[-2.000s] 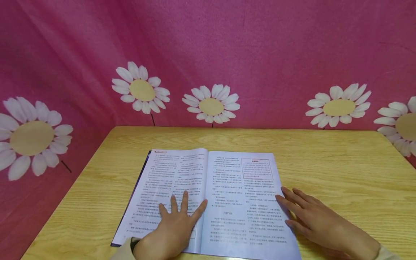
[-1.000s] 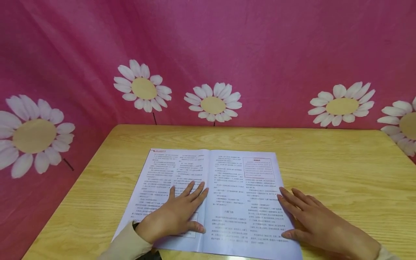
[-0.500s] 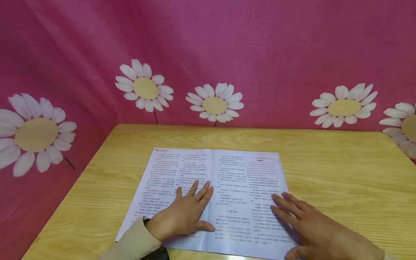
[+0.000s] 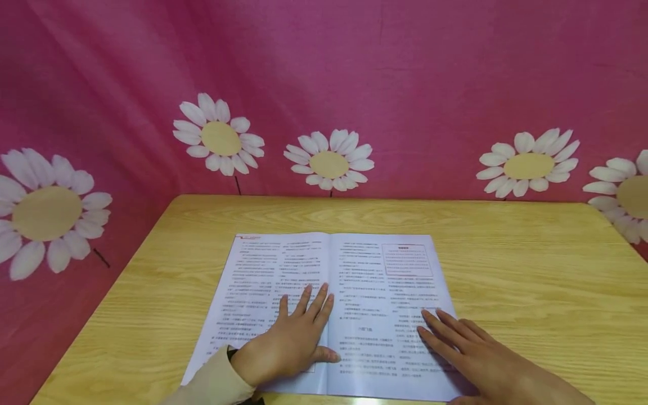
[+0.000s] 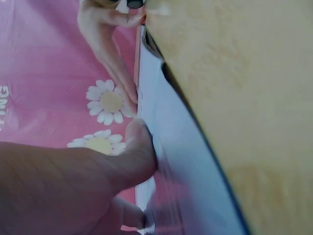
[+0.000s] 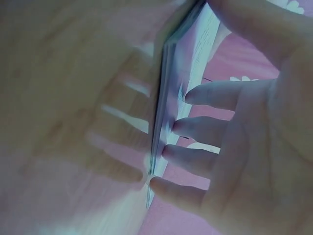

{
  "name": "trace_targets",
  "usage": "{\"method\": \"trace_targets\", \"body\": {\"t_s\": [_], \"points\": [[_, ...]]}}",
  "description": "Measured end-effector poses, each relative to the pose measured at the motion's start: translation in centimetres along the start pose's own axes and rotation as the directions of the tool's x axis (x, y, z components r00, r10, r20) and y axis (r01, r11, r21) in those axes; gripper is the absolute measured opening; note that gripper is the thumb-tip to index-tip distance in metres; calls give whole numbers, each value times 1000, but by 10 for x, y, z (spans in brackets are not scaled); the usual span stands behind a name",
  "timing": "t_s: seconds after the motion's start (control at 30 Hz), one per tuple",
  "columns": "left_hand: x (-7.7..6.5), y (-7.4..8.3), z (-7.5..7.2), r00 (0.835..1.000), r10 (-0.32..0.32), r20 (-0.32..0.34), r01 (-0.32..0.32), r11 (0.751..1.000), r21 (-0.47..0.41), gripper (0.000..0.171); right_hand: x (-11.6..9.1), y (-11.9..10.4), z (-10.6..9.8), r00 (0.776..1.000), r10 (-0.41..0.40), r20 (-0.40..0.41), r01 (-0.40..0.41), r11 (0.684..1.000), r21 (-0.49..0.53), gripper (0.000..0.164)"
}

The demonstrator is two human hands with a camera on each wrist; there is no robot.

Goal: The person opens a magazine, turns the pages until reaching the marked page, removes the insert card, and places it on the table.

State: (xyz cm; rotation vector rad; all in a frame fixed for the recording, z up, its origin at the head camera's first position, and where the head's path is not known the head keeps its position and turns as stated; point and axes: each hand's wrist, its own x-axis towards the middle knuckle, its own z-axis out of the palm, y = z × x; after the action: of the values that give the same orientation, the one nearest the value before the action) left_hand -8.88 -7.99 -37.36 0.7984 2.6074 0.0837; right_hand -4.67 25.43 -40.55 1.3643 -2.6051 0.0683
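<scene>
An open magazine [image 4: 361, 270] lies on the table, its pages printed with small text. Across the left page lies my left hand [image 4: 286, 346], fingers spread and fairly straight, thumb reaching over the centre fold. My right hand [image 4: 478, 351] is at the lower right edge, its fingertips over the right page. From the left wrist, the left thumb [image 5: 139, 152] appears against the paper, with part of that view blurred. In the right wrist view, straight, parted fingers [image 6: 208, 132] touch the page close to the magazine's edge [image 6: 164, 93], and nothing is gripped.
The magazine rests on a light wood-grain table [image 4: 531, 270] with a glossy surface that mirrors the right hand. Behind and to the left hangs a pink cloth [image 4: 405, 73] with large white daisies. Pale sleeves [image 4: 215, 379] cover the wrists.
My left hand has slid right and turned, bringing its thumb across the fold. The right hand has moved left from the edge onto the page. The dark strip along the left edge is gone from sight.
</scene>
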Motion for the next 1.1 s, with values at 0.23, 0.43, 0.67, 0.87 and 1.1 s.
{"method": "trace_targets", "body": {"t_s": [0.23, 0.43, 0.67, 0.87, 1.1], "points": [[3, -8, -3, 999, 54, 4, -54, 998, -25, 94, -4, -3, 1, 999, 37, 32, -36, 999, -30, 99], [5, -10, -5, 996, 86, 8, -85, 995, -48, 92, -7, -5, 2, 999, 49, 22, -48, 998, -37, 97], [-1, -4, 0, 995, 93, 27, -91, 994, -57, 88, -8, -7, 3, 998, 56, 39, -56, 998, -5, 90], [-8, 10, 4, 983, 169, 76, -171, 985, 29, 93, -7, -8, 0, 992, 84, 99, -86, 996, 23, 89], [-9, 26, 16, 953, 296, 69, -304, 930, 207, 85, -6, -8, -1, 994, 85, 64, -86, 996, 8, 81]]}}
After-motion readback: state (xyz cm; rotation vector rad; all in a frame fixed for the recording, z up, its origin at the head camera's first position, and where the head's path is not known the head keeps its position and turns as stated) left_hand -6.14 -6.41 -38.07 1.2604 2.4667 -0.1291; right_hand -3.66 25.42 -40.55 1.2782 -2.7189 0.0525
